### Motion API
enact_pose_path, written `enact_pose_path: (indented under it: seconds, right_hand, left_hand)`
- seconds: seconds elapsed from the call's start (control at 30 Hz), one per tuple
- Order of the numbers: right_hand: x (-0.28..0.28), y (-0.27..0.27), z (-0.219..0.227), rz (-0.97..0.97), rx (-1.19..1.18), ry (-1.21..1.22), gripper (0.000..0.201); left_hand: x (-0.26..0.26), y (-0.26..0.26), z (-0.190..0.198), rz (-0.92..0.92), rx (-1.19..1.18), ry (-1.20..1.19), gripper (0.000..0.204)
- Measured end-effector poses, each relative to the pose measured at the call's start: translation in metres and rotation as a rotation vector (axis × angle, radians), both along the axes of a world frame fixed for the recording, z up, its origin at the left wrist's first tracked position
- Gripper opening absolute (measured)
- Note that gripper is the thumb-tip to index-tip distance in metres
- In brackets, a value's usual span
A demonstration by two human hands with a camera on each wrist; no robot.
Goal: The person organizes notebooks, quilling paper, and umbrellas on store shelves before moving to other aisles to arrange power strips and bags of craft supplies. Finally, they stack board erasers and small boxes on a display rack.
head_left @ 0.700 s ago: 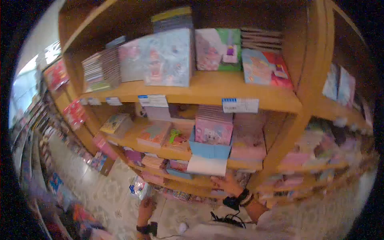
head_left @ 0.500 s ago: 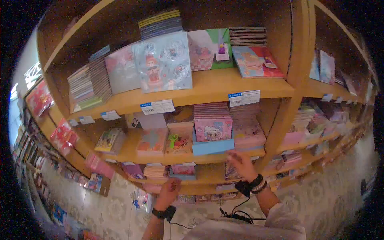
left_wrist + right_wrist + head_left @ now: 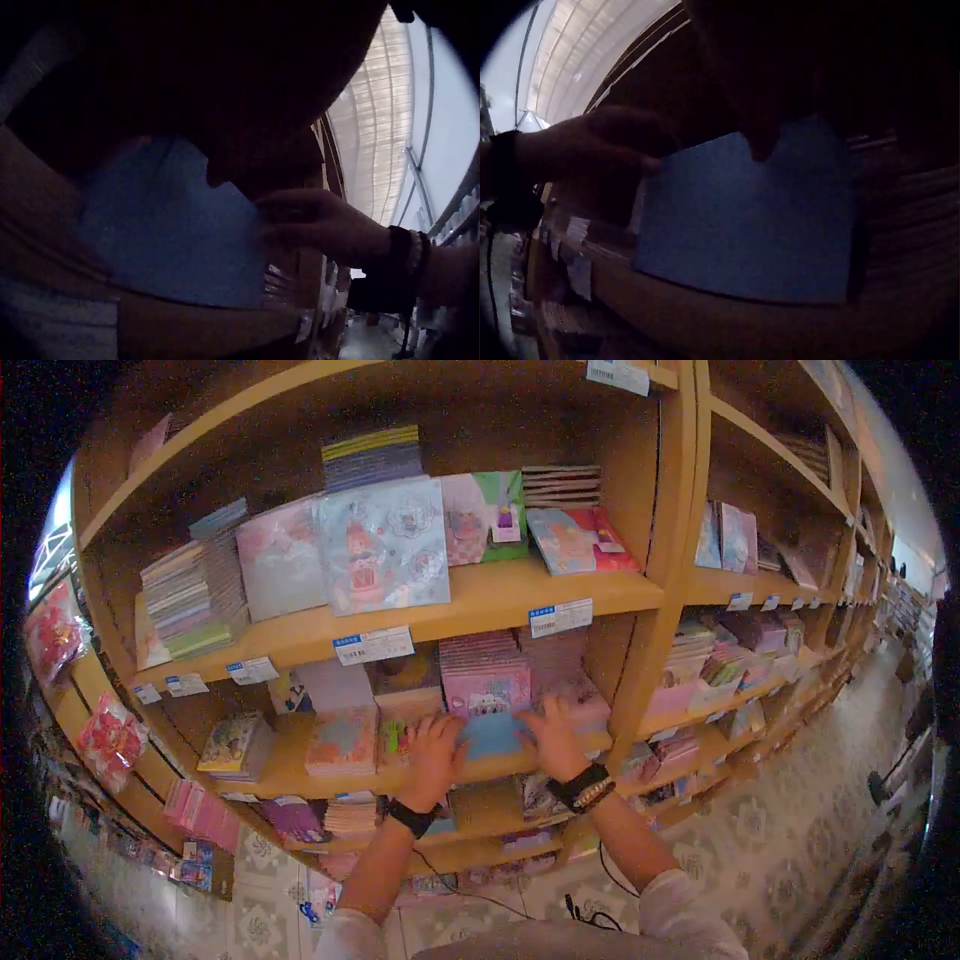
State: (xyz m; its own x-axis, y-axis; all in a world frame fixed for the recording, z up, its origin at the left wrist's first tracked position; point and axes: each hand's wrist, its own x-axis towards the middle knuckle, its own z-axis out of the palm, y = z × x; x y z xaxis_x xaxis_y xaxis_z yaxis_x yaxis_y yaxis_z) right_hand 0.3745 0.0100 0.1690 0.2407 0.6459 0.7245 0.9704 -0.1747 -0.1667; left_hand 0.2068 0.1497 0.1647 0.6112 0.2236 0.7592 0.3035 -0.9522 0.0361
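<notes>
On a wooden shelf (image 3: 480,766), a blue display box (image 3: 493,737) holds a row of pink notebooks (image 3: 487,692) decorated with a cartoon character. My left hand (image 3: 436,752) grips the box's left side, its fingers reaching along that edge. At the right side, my right hand (image 3: 556,742) grips the box, with the thumb toward the front and fingers behind. The blue front panel (image 3: 742,225) fills much of the right wrist view, where my left hand (image 3: 592,150) meets its edge. Both wrist views are dark and hide some fingertips.
Left of the box stand an orange-pink stack of notebooks (image 3: 343,742) and a yellow-covered stack (image 3: 235,745). More notebooks (image 3: 572,695) lie to the right, beside the wooden upright (image 3: 640,705). Above, the upper shelf edge (image 3: 470,615) carries price labels. A cable (image 3: 480,900) trails below my hands.
Both hands have risen and come in to the box's sides. A pale panel hanging below the box front at first no longer shows. The head view has shifted to the right.
</notes>
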Motion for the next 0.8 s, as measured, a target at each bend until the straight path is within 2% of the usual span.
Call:
enact_pose_path:
  seconds: [0.03,0.1,0.2,0.23,0.3,0.4,0.5,0.6,0.67,0.8]
  right_hand:
    - [0.006,0.003,0.003,0.010,0.006,-0.007,0.037]
    - [0.018,0.009,0.002,0.160,0.080,-0.107,0.025]
    - [0.030,0.017,0.000,0.250,0.021,-0.090,0.018]
    - [0.035,0.019,0.001,0.274,0.014,-0.095,0.018]
    - [0.038,0.023,0.000,0.222,-0.104,-0.029,0.016]
    - [0.047,0.029,-0.002,0.398,-0.135,0.151,0.015]
    - [0.047,0.029,0.001,0.397,-0.110,0.105,0.016]
    - [0.052,0.031,-0.004,0.335,-0.196,0.100,0.019]
    - [0.052,0.033,-0.005,0.344,-0.175,0.101,0.018]
    - [0.047,0.029,0.002,0.377,-0.155,0.118,0.018]
  left_hand:
    - [0.001,0.001,0.004,-0.009,-0.034,0.029,0.031]
    - [0.002,0.003,0.008,-0.001,-0.073,0.061,0.030]
    - [0.009,0.009,0.005,0.032,-0.063,0.079,0.024]
    - [0.012,0.013,0.003,-0.009,-0.077,0.048,0.021]
    - [0.013,0.016,0.000,-0.020,-0.101,0.026,0.018]
    - [0.011,0.009,0.001,-0.041,-0.179,-0.050,0.016]
    - [0.019,0.023,0.001,-0.127,-0.209,-0.110,0.016]
    - [0.017,0.033,0.001,-0.189,-0.331,0.019,0.016]
    - [0.016,0.038,0.009,-0.299,-0.282,0.021,0.015]
    - [0.019,0.040,0.011,-0.328,-0.255,0.053,0.014]
